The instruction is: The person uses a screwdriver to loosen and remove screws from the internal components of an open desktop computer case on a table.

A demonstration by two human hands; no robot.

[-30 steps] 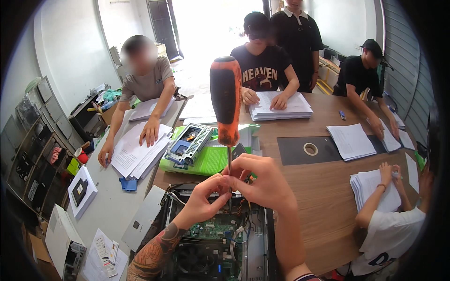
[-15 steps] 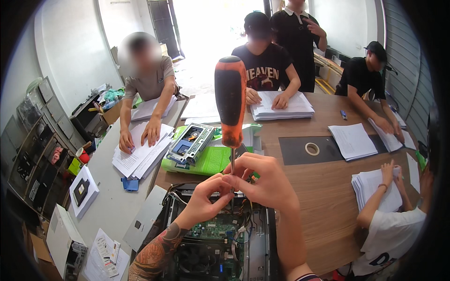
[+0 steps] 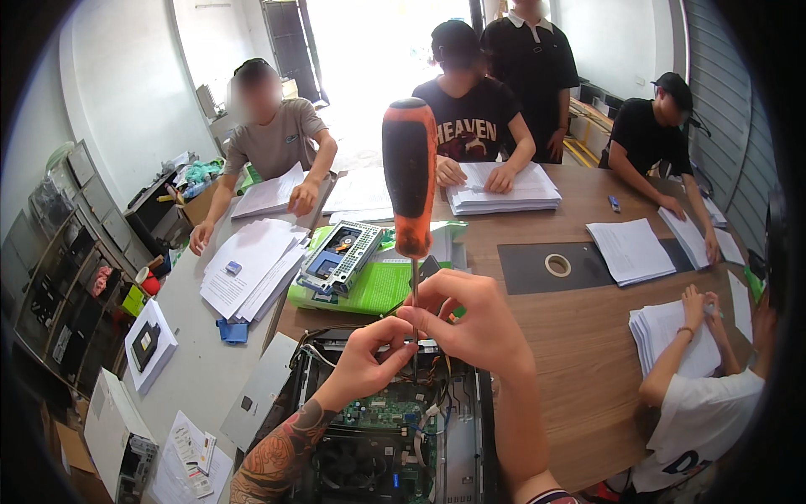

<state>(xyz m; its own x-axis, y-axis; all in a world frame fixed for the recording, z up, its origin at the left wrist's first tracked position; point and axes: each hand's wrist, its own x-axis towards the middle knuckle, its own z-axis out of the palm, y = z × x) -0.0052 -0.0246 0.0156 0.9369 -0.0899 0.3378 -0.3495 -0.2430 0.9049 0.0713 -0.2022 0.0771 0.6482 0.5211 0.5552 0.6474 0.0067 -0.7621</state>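
Observation:
An upright screwdriver [image 3: 409,181] with a black and orange handle stands over an opened desktop computer case [image 3: 462,428], its shaft pointing down. My right hand [image 3: 474,323] pinches the metal shaft below the handle between thumb and fingers. Close to the lower shaft, my left hand [image 3: 378,353] is closed in a pinch; whatever lies between its fingertips is too small to make out. Beneath my hands are a green circuit board [image 3: 382,409], a black fan [image 3: 348,464] and loose cables. Where the screwdriver's tip meets the case is hard to see.
Beyond the case, a metal drive bracket [image 3: 342,252] rests on a green box [image 3: 369,286]. A tape roll [image 3: 557,265] lies right. Paper stacks [image 3: 504,189] surround the table, with several people handling them. A metal side panel [image 3: 262,391] leans beside the case.
My hands and the screwdriver have barely shifted. The person at far left has moved their hands apart, uncovering a small blue item on the papers. The standing person has lowered a raised hand.

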